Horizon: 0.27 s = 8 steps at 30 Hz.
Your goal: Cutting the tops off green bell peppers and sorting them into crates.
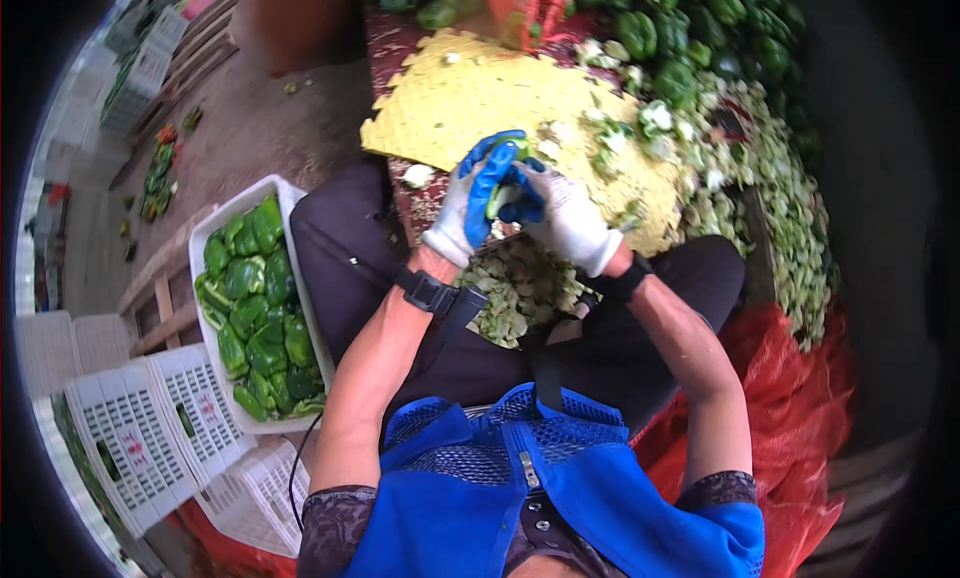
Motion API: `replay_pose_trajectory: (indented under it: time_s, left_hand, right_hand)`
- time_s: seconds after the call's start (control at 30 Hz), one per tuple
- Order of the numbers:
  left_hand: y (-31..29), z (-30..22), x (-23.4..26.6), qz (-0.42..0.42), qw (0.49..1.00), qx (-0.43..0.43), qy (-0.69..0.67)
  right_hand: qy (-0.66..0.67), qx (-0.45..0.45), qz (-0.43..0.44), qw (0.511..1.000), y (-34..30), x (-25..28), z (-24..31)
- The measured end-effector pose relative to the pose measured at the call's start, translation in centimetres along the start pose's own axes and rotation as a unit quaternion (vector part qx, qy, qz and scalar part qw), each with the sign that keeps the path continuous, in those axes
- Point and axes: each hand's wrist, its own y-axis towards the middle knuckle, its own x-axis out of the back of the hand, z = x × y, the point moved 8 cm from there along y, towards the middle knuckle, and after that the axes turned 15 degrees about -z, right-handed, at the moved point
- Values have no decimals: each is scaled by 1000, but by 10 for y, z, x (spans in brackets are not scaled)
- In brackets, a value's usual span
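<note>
In front of my lap, above the near edge of a yellow foam mat (470, 88), my two gloved hands are close together. My left hand (478, 193), in a white glove with blue coating, is closed around a green bell pepper (513, 143), partly hidden by the fingers. My right hand (562, 213), gloved the same way, has its fingers bent against the pepper from the other side. Whether a small tool is in it is hidden. Cut pepper cores (610, 143) and white scraps lie on the mat's right side.
On my left stands a white crate (212, 313) of green peppers (262, 318), near stacked white baskets (130, 428). Whole peppers (700, 28) are piled at the far right, above a heap of trimmings (795, 228). More scraps (515, 288) lie between my legs. Red mesh sacks (790, 398) lie right.
</note>
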Motion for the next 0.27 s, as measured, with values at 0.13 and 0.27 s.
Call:
replay_pose_trajectory:
  time_s: [0.13, 0.27]
  left_hand:
    - [19, 28, 23, -119, 990, 0, -69]
    - [23, 53, 22, -23, 983, 76, -166]
  right_hand:
    - [117, -160, -66, 978, -32, -28, -49]
    - [-95, -44, -187, 977, -20, 8, -7]
